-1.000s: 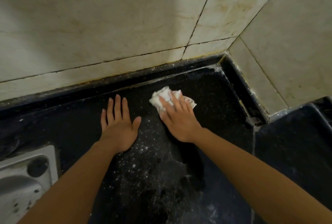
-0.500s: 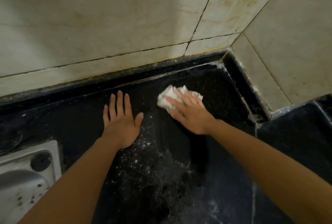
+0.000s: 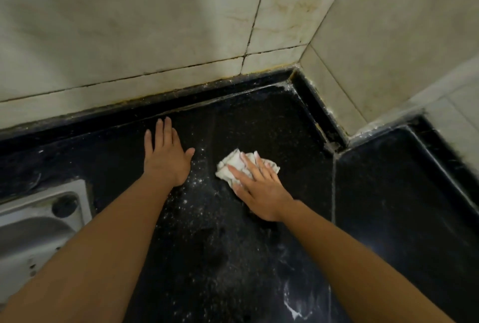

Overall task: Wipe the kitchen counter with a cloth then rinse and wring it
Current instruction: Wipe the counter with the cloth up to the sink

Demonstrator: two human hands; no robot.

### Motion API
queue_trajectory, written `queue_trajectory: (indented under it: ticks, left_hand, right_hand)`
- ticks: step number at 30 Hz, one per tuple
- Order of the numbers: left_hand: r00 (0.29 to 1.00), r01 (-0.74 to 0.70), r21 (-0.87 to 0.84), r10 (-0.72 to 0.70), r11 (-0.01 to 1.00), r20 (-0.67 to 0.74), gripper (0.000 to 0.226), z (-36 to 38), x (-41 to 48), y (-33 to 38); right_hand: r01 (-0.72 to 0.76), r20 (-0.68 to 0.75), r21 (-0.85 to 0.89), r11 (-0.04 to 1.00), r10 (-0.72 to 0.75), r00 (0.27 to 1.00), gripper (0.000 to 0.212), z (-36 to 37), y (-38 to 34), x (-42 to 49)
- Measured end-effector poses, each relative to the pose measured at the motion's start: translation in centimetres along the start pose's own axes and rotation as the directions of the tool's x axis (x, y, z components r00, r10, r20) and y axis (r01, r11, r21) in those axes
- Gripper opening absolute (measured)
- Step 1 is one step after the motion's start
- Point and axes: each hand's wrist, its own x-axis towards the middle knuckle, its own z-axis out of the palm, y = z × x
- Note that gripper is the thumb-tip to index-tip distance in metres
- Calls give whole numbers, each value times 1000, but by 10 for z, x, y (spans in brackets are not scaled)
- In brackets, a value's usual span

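Nearest, one sink (image 3: 33,232) shows at the left edge, and rinsing and wringing look yet to come. White specks (image 3: 191,193) scattered over the one black counter (image 3: 259,120) suggest the wiping is only partway done. There are two hands. The left hand (image 3: 166,159) lies flat on the counter, fingers straight and close together. Just to its right, the right hand (image 3: 261,187) presses one crumpled white cloth (image 3: 241,164) onto the counter with straight, slightly spread fingers. Beyond, the tiled wall (image 3: 129,24) turns a corner

Open counter (image 3: 259,125) from cloth (image 3: 230,164) back to wall (image 3: 129,37). Black kerb (image 3: 315,115) blocks the right; second slab (image 3: 401,193) beyond it. Left hand (image 3: 166,159) flat, near cloth's left. Sink (image 3: 33,224) far left.
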Motion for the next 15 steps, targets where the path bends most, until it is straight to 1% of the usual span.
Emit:
queue_trajectory:
  ticks: [3, 5, 6, 8, 11, 15]
  left_hand:
    - [993, -65, -98, 55, 993, -108, 69, 15, -43, 7]
    - [976, -139, -164, 107, 977, -189, 69, 40, -85, 9]
    - [971, -163, -192, 122, 968, -207, 71, 54, -106, 10]
    - [970, -178, -223, 133, 958, -202, 75, 76, -144, 11]
    - [973, -174, -259, 125, 950, -195, 73, 98, -189, 11]
    - [978, -138, -277, 87, 951, -190, 77, 115, -238, 4]
  right_hand:
    - [-4, 8, -15, 1000, 4, 1000, 51, 19, 0, -45]
    - [-16, 13, -20, 1000, 17, 1000, 51, 31, -1, -73]
    - [-23, 24, -23, 999, 24, 999, 51, 36, -1, -87]
    - [-33, 51, -25, 999, 34, 998, 55, 46, -3, -115]
    - [-36, 65, -11, 999, 37, 997, 63, 61, -6, -157]
    - [-20, 81, 18, 1000, 19, 997, 59, 78, -6, -202]
